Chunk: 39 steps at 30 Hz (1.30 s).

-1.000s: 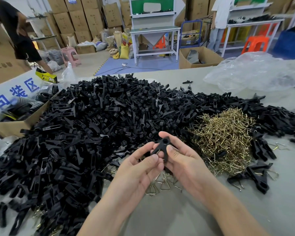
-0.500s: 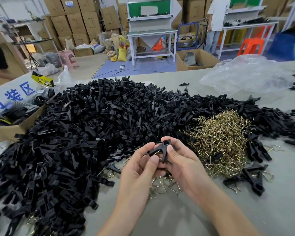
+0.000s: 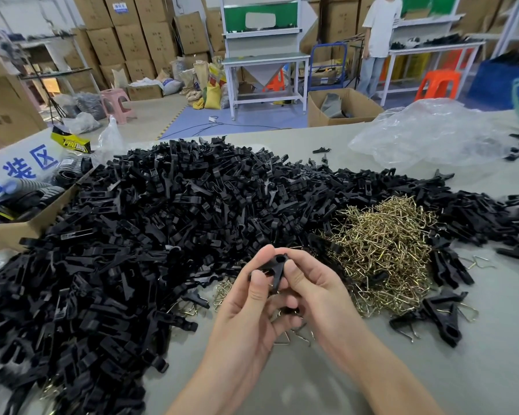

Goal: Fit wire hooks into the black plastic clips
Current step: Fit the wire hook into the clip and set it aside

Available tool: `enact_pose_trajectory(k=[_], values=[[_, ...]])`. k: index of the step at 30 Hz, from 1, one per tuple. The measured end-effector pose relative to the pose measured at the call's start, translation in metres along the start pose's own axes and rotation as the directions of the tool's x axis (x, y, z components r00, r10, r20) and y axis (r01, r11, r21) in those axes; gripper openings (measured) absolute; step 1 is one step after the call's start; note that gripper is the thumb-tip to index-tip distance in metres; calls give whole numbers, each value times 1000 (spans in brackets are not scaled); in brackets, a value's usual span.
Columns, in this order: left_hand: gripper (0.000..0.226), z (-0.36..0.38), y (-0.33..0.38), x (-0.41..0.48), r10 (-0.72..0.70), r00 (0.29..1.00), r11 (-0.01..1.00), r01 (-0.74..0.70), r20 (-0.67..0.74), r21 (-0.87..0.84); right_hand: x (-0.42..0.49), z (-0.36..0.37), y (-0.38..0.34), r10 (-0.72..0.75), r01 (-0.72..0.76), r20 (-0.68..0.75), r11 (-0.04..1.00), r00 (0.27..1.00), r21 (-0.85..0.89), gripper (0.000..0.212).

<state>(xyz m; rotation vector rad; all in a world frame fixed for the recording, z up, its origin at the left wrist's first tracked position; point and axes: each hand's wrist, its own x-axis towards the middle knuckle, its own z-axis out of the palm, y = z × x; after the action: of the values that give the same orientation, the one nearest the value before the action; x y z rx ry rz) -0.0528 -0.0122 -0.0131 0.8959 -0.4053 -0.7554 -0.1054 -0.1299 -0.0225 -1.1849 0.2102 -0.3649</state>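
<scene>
Held clip (image 3: pixel 274 269), black plastic, one round hole at its upper end: just below centre of view, raised off the surface (image 3: pixel 492 369). Pinched from 9 o'clock by thumb and forefinger of left hand (image 3: pixel 246 313); gripped from 3 o'clock by right hand (image 3: pixel 318 298), thumb on the near face, other fingers curled behind. Cannot tell whether a wire hook sits in it.

Directly beneath both hands, at 6 o'clock: a few loose wire hooks (image 3: pixel 222 292), brass-coloured, flat on the surface.

From 8 round to 1 o'clock of the held clip: heap of black plastic clips (image 3: pixel 162 235), large, tangled, reaching the near left edge of view.

At 2 to 3 o'clock: pile of wire hooks (image 3: pixel 387 250), brass-coloured, ringed by more black clips, touching the heap.

At 4 o'clock: fitted clips (image 3: pixel 438 316), a small cluster with wire showing, just beside the pile.

At 1 o'clock, well apart: clear plastic bag (image 3: pixel 432 133), crumpled, on the far side of the surface.

At 9 to 10 o'clock, at the left edge: open cardboard box (image 3: pixel 18 232) against the heap, dark goods inside.

Beyond the surface at 12 o'clock: white workbench (image 3: pixel 264 59), stacked cartons (image 3: pixel 126 40); at 1 o'clock a person in a white shirt (image 3: pixel 381 28) and an orange stool (image 3: pixel 438 83).
</scene>
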Motion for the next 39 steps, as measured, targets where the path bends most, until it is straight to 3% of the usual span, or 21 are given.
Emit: enact_pose_trajectory(k=[5,8,13,18,24,39], values=[[48,-3,3,0,-30,998,999,31,49,-18,1,-3,-4,14,-15,38,1000,999,19,28],[66,-7,6,0,-35,995,998,39,94,-44,0,0,-6,21,-30,73,991,997,131,26],[69,-9,4,0,-79,985,986,100,155,-136,-2,-2,-7,58,-82,133,980,989,181,25],[63,-9,4,1,-100,985,974,125,139,-190,0,-8,-6,48,-59,98,991,994,122,23],[32,-7,2,4,-124,991,950,135,55,-283,2,-11,-5,37,-48,108,994,993,102,27],[25,-11,1,7,-137,989,951,146,50,-271,2,-11,-2,11,-13,77,1000,997,14,28]])
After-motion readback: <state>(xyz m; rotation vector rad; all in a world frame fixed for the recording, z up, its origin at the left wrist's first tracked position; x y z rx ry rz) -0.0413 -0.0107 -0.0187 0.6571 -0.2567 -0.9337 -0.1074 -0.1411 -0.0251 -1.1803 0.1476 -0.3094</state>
